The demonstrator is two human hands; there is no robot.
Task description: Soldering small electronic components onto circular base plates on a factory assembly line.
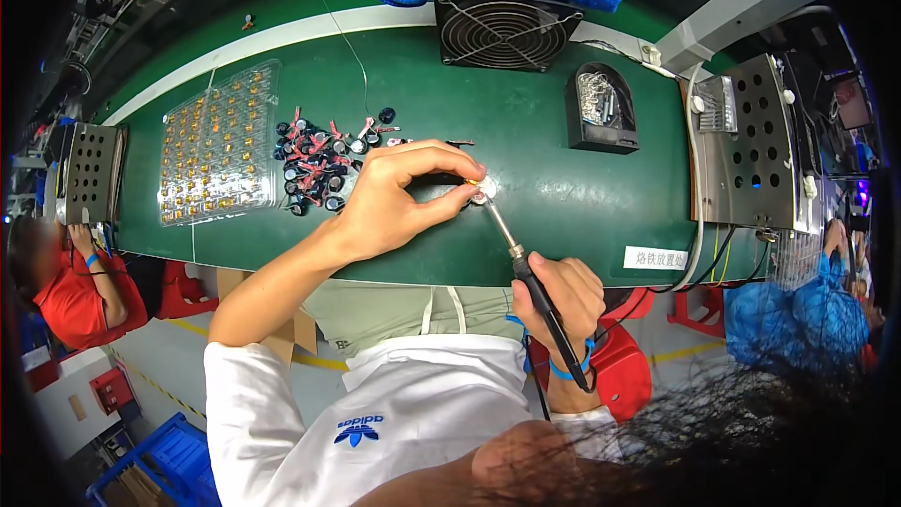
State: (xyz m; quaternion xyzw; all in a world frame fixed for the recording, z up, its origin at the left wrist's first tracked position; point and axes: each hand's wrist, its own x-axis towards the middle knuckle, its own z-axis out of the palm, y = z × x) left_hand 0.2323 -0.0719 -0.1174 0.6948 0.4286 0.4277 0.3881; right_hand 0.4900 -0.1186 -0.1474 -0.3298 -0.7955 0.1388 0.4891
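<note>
Left hand (383, 199) pinches small round component (487, 190), thumb to fingertips; right hand (570, 299) closed around soldering iron (537, 295), long axis slanting up-left, tip at component, contact unclear.

From where I stand, a long green desk (601, 244) runs across the room, light pooling in a pale sheen on its top. Perforated metal panels stand at nine (86, 174) and three o'clock (755, 145), a thick grey post (741, 19) at two. On the grey floor (685, 330), a red stool (624, 371) sits at four, with a white cabinet (80, 404) and blue crate (178, 455) around eight.
</note>
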